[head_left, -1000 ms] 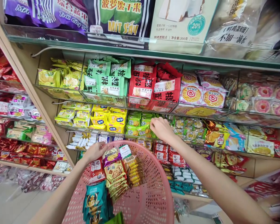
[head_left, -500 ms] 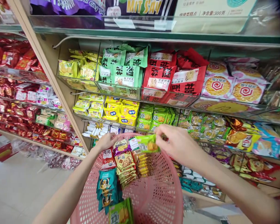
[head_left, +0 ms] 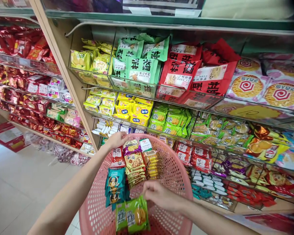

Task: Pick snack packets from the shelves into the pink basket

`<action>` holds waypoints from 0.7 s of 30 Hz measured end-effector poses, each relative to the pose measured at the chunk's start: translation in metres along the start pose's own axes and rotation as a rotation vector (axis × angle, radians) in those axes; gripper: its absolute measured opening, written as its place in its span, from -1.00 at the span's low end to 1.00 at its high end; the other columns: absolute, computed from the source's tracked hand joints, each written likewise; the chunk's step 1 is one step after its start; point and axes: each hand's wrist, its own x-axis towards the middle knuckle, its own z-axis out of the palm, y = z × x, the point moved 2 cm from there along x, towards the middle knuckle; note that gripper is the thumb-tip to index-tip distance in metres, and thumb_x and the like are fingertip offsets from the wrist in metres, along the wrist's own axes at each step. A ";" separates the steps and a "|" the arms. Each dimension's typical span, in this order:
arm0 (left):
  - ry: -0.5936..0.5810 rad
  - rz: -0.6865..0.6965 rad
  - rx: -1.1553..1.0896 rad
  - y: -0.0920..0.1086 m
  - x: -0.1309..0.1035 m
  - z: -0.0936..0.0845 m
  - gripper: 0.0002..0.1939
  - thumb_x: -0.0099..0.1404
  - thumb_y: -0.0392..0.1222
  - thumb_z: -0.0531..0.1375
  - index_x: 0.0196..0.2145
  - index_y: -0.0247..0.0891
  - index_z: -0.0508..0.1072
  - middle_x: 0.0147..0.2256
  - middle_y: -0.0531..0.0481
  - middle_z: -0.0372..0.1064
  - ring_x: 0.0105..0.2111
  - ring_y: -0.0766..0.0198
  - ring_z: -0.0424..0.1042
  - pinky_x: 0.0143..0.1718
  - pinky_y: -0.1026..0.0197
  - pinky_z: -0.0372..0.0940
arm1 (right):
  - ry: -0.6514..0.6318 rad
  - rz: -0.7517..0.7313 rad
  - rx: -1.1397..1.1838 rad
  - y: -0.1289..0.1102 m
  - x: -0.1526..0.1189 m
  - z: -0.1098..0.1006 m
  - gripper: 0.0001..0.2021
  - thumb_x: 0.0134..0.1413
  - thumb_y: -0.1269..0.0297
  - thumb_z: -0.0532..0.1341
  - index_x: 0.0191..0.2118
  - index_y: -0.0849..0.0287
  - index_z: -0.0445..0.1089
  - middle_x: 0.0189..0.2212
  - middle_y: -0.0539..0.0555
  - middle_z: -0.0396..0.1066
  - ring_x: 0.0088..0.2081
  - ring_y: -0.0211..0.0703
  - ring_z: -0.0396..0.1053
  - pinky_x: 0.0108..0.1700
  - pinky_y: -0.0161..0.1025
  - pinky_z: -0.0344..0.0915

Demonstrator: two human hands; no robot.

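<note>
My left hand (head_left: 117, 140) is closed on the far left rim of a pink plastic basket (head_left: 183, 176). Low inside the basket, my right hand (head_left: 158, 195) pinches the upper corner of a green snack packet (head_left: 138, 215). That packet overlaps another green packet (head_left: 121, 217) lying against it on the left. Teal packets (head_left: 115, 186) are stacked just above. Farther up sit gold packets (head_left: 134, 163), small yellow packets (head_left: 154, 164), a red packet (head_left: 117, 156), a purple packet (head_left: 132, 146) and a white-and-green packet (head_left: 145, 144).
Shelves with clear dividers stand in front, holding green packets (head_left: 172, 119), yellow packets (head_left: 134, 109), mint-green bags (head_left: 142, 70) and red bags (head_left: 183, 71). A wooden upright (head_left: 61, 68) separates them from red-wrapped goods (head_left: 22, 78) at left. Tiled floor (head_left: 36, 195) shows lower left.
My right hand has moved down and left from above the basket's far rim, bringing the green packet beside the other one inside. My left hand stays on the rim. The view has shifted slightly.
</note>
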 end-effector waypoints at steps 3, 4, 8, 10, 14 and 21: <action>-0.004 0.009 0.012 0.003 0.001 0.000 -0.43 0.20 0.30 -0.13 -0.41 -0.24 0.38 -0.45 -0.10 0.40 -0.42 0.16 0.39 -0.46 0.26 0.08 | -0.024 0.101 0.094 0.018 0.012 0.018 -0.97 -0.22 0.37 0.06 -0.56 0.17 0.16 -0.64 -0.12 0.15 -0.53 -0.35 0.15 -0.48 -0.39 0.06; -0.008 0.010 0.016 0.003 0.001 0.001 -0.43 0.20 0.31 -0.14 -0.40 -0.24 0.38 -0.45 -0.10 0.40 -0.41 0.15 0.39 -0.46 0.26 0.08 | -0.030 0.124 0.127 0.021 0.016 0.022 -0.97 -0.23 0.36 0.07 -0.56 0.16 0.16 -0.65 -0.13 0.15 -0.55 -0.36 0.16 -0.48 -0.39 0.07; -0.006 0.018 0.030 0.004 0.001 0.003 -0.44 0.20 0.29 -0.14 -0.37 -0.22 0.38 -0.41 -0.10 0.42 -0.39 0.14 0.39 -0.46 0.27 0.06 | -0.058 0.186 0.259 0.024 0.028 0.032 -0.94 -0.27 0.37 0.06 -0.51 0.15 0.15 -0.67 -0.15 0.19 -0.59 -0.34 0.23 -0.47 -0.36 0.15; -0.001 0.023 0.028 0.004 0.000 0.004 -0.45 0.21 0.29 -0.14 -0.38 -0.22 0.37 -0.41 -0.09 0.42 -0.39 0.13 0.39 -0.47 0.26 0.06 | -0.077 0.226 0.314 0.026 0.032 0.036 -0.90 -0.28 0.36 0.05 -0.48 0.15 0.14 -0.67 -0.15 0.23 -0.60 -0.32 0.27 -0.45 -0.33 0.20; 0.004 0.026 0.018 0.003 -0.002 0.004 -0.45 0.21 0.28 -0.13 -0.40 -0.23 0.39 -0.42 -0.10 0.42 -0.40 0.15 0.38 -0.45 0.26 0.07 | -0.110 0.268 0.381 0.036 0.039 0.042 -0.86 -0.31 0.36 0.05 -0.46 0.15 0.13 -0.65 -0.14 0.27 -0.63 -0.33 0.29 -0.42 -0.27 0.26; -0.003 0.019 0.001 0.002 -0.001 0.006 -0.47 0.21 0.26 -0.12 -0.39 -0.23 0.38 -0.42 -0.11 0.42 -0.40 0.14 0.38 -0.45 0.26 0.08 | -0.114 0.306 0.383 0.052 0.048 0.048 -0.87 -0.28 0.36 0.07 -0.45 0.16 0.15 -0.66 -0.12 0.29 -0.62 -0.31 0.33 -0.40 -0.26 0.28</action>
